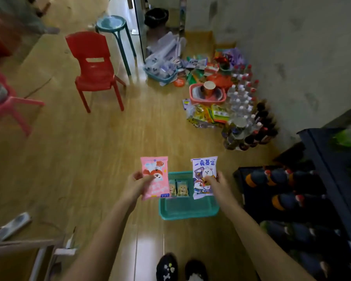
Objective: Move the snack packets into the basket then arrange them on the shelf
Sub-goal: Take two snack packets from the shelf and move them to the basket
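Pink packet, purple packet: between fingers

Pink packet and purple packet hide far corners of basket.

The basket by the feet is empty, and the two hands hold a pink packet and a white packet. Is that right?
Not quite. The head view shows the teal basket is not empty: two small packets lie in it. The rest is right: the left hand holds a pink packet and the right hand a white packet.
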The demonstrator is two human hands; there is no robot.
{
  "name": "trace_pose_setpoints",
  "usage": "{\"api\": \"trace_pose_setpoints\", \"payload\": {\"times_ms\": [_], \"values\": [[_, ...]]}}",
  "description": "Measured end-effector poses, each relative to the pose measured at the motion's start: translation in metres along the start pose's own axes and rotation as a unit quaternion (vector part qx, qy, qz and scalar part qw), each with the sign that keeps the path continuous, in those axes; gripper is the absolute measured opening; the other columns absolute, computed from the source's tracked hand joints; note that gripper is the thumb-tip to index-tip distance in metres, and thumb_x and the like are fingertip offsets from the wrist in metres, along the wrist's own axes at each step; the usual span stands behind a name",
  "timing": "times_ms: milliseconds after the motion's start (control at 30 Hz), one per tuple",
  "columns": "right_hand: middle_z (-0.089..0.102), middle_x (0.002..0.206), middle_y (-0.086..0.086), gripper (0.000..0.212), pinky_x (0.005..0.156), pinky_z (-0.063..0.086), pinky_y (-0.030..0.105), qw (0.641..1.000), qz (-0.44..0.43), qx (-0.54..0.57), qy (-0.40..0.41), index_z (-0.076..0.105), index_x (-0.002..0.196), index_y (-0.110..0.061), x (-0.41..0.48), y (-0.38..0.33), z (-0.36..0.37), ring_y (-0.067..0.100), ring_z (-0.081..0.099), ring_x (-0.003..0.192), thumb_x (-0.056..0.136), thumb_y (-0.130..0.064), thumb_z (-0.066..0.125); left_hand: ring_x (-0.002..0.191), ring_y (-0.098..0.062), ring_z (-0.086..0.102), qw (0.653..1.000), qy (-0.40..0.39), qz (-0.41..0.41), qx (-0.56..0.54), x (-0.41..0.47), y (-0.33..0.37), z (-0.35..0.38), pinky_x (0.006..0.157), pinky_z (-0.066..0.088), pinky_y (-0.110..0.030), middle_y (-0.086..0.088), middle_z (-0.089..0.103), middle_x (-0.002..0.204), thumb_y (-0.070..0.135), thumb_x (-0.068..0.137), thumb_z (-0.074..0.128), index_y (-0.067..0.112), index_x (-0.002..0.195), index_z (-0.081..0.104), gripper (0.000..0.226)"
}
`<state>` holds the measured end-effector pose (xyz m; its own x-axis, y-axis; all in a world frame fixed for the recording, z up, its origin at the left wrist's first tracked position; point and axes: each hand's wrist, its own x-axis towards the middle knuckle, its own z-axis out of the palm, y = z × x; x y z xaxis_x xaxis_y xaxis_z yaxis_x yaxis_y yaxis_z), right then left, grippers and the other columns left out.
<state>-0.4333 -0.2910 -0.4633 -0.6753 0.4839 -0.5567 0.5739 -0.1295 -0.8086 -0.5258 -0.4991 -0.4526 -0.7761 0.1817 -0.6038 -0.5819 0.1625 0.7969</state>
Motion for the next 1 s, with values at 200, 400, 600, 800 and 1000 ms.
{"api": "trace_pose_setpoints", "payload": {"times_ms": [200, 400, 600, 800, 1000], "values": [[0.061, 0.109, 0.01, 0.012, 0.093, 0.045, 0.044, 0.999, 0.036, -0.019, -0.026, 0.048, 0.106, -0.016, 0.12, 0.132, 0.048, 0.026, 0.059, 0.1, 0.094, -0.017, 0.049, 0.042, -0.002, 0.062, 0.997, 0.033, -0.068, 0.009, 0.13, -0.128, 0.013, 0.037, 0.045, -0.015, -0.007, 0.062, 0.077, -0.002, 0.087, 0.058, 0.008, 0.082, 0.054, 0.012], [0.058, 0.108, 0.007, 0.019, 0.092, 0.045, 0.042, 0.997, 0.031, -0.055, -0.04, 0.047, 0.111, -0.014, 0.247, 0.278, 0.084, 0.021, 0.055, 0.096, 0.094, -0.021, 0.052, 0.047, -0.01, 0.063, 0.996, 0.041, -0.072, 0.019, 0.264, -0.273, 0.036, 0.039, 0.049, -0.016, -0.006, 0.06, 0.076, -0.004, 0.087, 0.057, 0.011, 0.078, 0.049, 0.018], [0.062, 0.117, 0.015, 0.037, 0.092, 0.05, 0.047, 0.994, 0.021, -0.102, -0.032, 0.048, 0.118, -0.004, 0.368, 0.4, 0.113, 0.028, 0.062, 0.1, 0.087, -0.02, 0.062, 0.061, -0.016, 0.058, 0.995, 0.026, -0.06, 0.072, 0.387, -0.394, 0.061, 0.041, 0.049, -0.015, -0.007, 0.059, 0.08, 0.002, 0.087, 0.06, 0.004, 0.092, 0.053, 0.01], [0.062, 0.116, 0.017, 0.046, 0.079, 0.05, 0.037, 0.994, -0.014, -0.111, -0.015, 0.042, 0.121, -0.004, 0.43, 0.449, 0.133, 0.022, 0.06, 0.087, 0.085, -0.02, 0.066, 0.077, -0.026, 0.062, 0.989, 0.073, -0.008, 0.125, 0.457, -0.451, 0.074, 0.069, 0.056, -0.031, -0.018, 0.065, 0.1, 0.009, 0.085, 0.064, 0.003, 0.102, 0.054, 0.021], [0.059, 0.111, 0.01, 0.042, 0.073, 0.041, 0.03, 0.969, -0.057, -0.239, 0.039, 0.053, 0.107, -0.008, 0.444, 0.457, 0.137, 0.021, 0.054, 0.09, 0.079, -0.033, 0.071, 0.094, -0.028, 0.058, 0.942, 0.139, 0.05, 0.302, 0.466, -0.454, 0.086, 0.076, 0.042, -0.031, -0.016, 0.063, 0.107, 0.014, 0.083, 0.062, 0.001, 0.104, 0.053, 0.025]]}}
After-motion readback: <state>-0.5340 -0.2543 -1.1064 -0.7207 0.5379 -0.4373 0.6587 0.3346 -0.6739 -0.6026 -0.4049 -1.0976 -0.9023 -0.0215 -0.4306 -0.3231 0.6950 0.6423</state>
